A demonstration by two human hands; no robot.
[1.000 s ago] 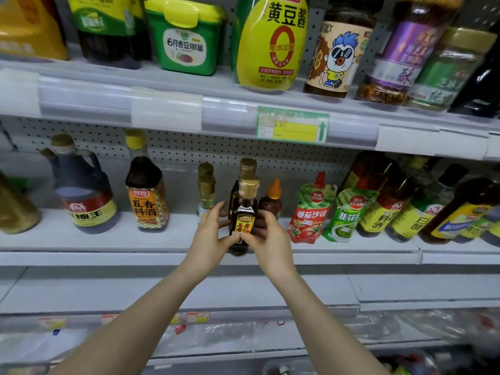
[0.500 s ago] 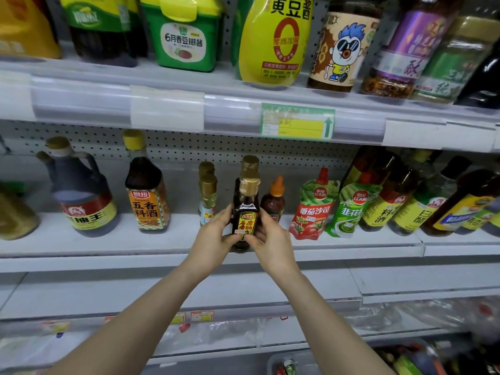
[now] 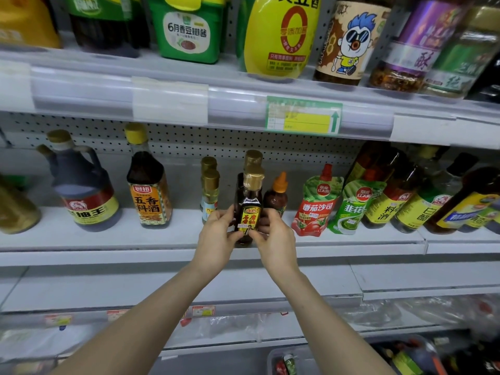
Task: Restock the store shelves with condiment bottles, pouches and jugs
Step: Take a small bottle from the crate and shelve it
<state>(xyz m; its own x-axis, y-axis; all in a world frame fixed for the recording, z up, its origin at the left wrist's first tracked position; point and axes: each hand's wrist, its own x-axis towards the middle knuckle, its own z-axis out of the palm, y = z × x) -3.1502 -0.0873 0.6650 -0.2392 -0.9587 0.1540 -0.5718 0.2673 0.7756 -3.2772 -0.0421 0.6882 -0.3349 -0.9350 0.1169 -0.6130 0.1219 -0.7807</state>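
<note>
A gold-capped bottle [image 3: 251, 209], its yellow label perhaps reading 香油, was grasped by the left grip [image 3: 216, 240] and right grip [image 3: 274, 239]; right of them a red pouch [image 3: 316, 207] was marked 番茄沙司.

The small dark bottle [image 3: 250, 201] is glossy, its gold cap [image 3: 253, 180] shiny like foil. Right of it, the red pouch [image 3: 316, 207] is glossy plastic film. At the left stands the soy sauce jug [image 3: 81, 190], smooth translucent plastic. The shelf [image 3: 81, 239] looks matt white, its back panel [image 3: 189, 142] perforated, and the price rail [image 3: 238, 106] clear glossy plastic.
</note>
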